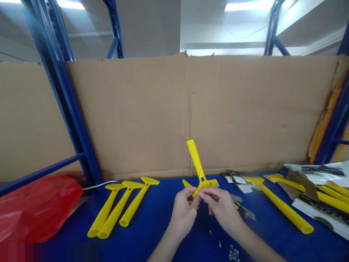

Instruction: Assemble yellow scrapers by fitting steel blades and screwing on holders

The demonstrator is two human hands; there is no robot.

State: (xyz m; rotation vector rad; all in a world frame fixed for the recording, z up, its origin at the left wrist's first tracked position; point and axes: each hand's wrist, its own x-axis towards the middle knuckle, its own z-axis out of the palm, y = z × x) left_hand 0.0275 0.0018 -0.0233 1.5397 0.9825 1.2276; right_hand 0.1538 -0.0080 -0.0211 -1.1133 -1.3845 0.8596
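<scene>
While screws (pixel 220 244) lie on the blue tabletop (pixel 152 233), the left hand (pixel 185 206) and right hand (pixel 223 204) grasp a yellow T-headed handle (pixel 199 168), tube upward.

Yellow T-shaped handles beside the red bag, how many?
3, side by side on the blue table: left handle nearest the red bag, middle handle next, right handle a bit apart. None looks hidden.

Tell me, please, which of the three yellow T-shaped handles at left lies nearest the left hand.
The rightmost of those three handles: it lies between the left hand and the other two.
</scene>
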